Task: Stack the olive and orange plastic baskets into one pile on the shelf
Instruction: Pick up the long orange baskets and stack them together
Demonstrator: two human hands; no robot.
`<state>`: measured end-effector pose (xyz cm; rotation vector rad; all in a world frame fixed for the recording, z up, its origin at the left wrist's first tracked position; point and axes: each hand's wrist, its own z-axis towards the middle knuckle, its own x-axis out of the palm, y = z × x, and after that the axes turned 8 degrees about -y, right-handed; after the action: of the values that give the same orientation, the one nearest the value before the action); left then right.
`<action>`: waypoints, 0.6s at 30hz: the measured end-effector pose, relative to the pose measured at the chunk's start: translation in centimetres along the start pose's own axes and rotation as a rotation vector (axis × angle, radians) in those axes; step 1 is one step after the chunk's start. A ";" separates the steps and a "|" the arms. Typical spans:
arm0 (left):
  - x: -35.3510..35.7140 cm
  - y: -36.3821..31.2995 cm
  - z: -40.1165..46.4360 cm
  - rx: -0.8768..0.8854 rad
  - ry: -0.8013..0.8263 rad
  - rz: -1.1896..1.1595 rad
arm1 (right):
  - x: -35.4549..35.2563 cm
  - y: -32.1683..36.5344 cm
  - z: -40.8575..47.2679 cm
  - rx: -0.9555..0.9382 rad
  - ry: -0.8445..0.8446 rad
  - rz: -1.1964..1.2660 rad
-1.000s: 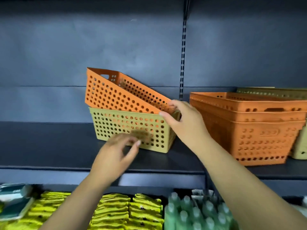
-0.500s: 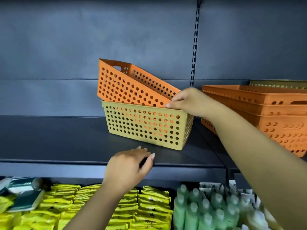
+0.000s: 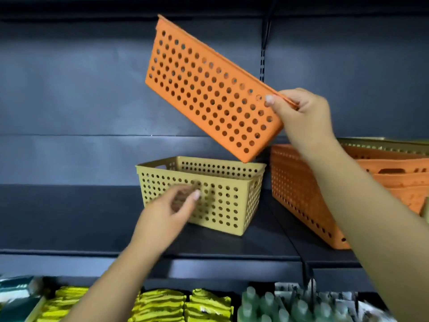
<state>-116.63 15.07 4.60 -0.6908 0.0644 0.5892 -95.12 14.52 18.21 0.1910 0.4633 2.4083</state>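
my right hand (image 3: 301,115) is pinching the rim of the orange basket (image 3: 209,94), holding it tilted in the air above the olive basket (image 3: 204,194), its low corner just over the olive rim. the olive basket is sitting upright on the shelf (image 3: 69,217). my left hand (image 3: 167,217) is reaching at its front wall, fingers loosely spread, gripping nothing. an orange stack (image 3: 301,194) is standing to the right. i am reading no writing on the yellow packets (image 3: 162,305) or bottles (image 3: 262,305) below.
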 end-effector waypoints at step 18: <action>5.7 -9.4 11.8 -0.118 0.125 -0.996 | -16.2 1.1 4.1 -0.050 0.133 -0.064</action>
<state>-108.48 19.35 17.85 -0.7751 -0.1951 -0.4085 -82.34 4.46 22.18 -0.0057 0.4620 2.3763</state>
